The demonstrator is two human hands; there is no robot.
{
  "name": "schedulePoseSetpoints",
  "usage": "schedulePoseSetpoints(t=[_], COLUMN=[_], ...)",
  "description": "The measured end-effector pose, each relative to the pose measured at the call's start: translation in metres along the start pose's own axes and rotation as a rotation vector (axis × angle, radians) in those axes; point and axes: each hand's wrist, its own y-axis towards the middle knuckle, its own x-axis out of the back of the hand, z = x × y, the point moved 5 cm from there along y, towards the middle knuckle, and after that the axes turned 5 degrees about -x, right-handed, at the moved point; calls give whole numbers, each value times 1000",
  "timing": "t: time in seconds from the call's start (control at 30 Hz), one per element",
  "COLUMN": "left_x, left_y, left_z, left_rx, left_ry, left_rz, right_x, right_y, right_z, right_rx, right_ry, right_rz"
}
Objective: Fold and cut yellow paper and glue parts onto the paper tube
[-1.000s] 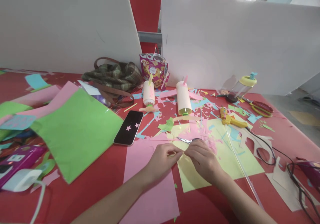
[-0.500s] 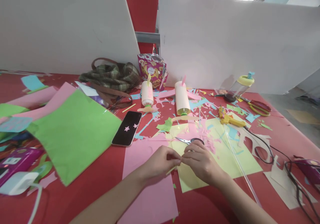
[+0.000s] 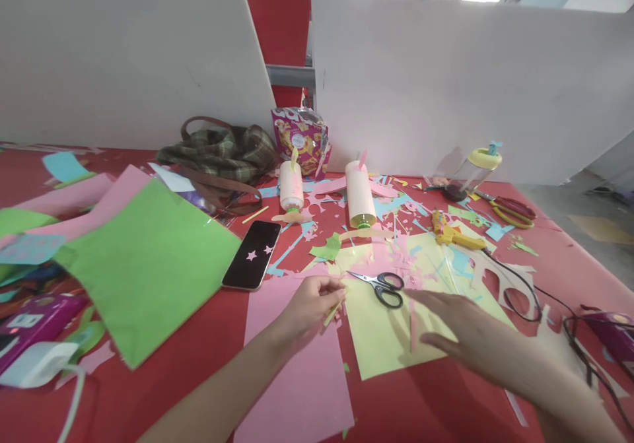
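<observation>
My left hand (image 3: 313, 306) is closed in a pinch over the pink paper sheet (image 3: 300, 383). From its fingers a thin yellow strip (image 3: 331, 315), apparently paper, sticks out downward. My right hand (image 3: 453, 321) hovers above the pale yellow sheet (image 3: 379, 347), its fingers stretched out and somewhat blurred, holding nothing. Just left of those fingertips lie black-handled scissors (image 3: 385, 286), blades pointing at my left hand. Pink paper scraps (image 3: 413, 324) lie partly beneath the right hand.
A phone (image 3: 252, 256) bearing two pink stars lies left of my hands, beside a green sheet (image 3: 148, 271). Two paper-wrapped bottles (image 3: 360, 195) (image 3: 291, 187) stand farther back. A yellow glue gun (image 3: 458, 238), with its cord, lies at right; pliers (image 3: 512, 212) are behind it.
My right hand has left my left hand and swung to the right, its fingers now extended, uncovering the scissors. The left hand has shifted slightly left, keeping the yellow strip.
</observation>
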Motion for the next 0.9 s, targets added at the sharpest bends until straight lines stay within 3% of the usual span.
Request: schedulePoseSetpoints(t=[0.23,0.33,0.63,0.9], left_x=[1,3,6,5], left_y=[2,5,10,9], left_z=[1,4,9,10], left_rx=[31,28,-12,25], left_ry=[-47,-41,-36,-93], left_rz=[8,21,66,51], right_x=[7,2,-9,-5], right_y=[40,56,75,72], right_z=[-127,-158,-182,-178], right_rx=[-552,-609,-591,-573], right_ry=[-307,-334,-349,-260], right_rz=[-40,-91,-221,-358])
